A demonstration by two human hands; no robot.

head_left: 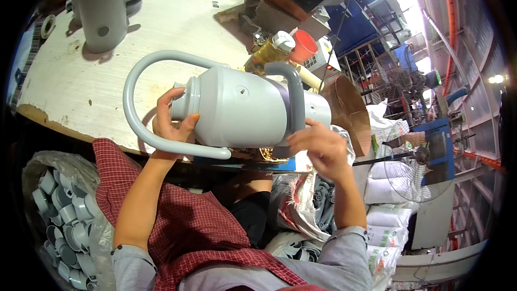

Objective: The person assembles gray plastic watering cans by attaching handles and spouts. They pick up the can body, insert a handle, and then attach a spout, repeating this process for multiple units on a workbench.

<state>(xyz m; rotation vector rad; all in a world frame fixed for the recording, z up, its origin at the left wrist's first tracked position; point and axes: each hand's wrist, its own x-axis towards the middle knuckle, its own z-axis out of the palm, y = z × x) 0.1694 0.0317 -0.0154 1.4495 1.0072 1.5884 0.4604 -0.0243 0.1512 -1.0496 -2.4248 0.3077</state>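
Red checked cloth apron (188,221) fills bottom centre, nearest the camera. Clear plastic bag of curved grey plastic parts (67,221) sits lower left.

Left hand (175,124), left of centre: fingers and thumb hooked round the neck end of a light-grey, barrel-shaped plastic vessel (242,108), so it's holding. Right hand (323,148), right of centre: fingers part-curled and blurred, at the lower end of a dark-grey bent plastic handle (295,102); can't tell if it grips or only touches.

Key relation: vessel lies on its side mid-frame, long axis roughly left to right, neck left, narrow end right. Left hand owns the neck; right hand is nearer the narrow end, just below it. Dark handle crosses the axis, up-left of the right hand. Light-grey looped tube (129,94) arcs round the neck side. Can't tell if the table bears any weight.

Beyond: worn white tabletop (183,16), grey plastic jug (105,19) upper left, red plastic cup (305,46) upper centre. Round wire-caged fan (420,170) far right.
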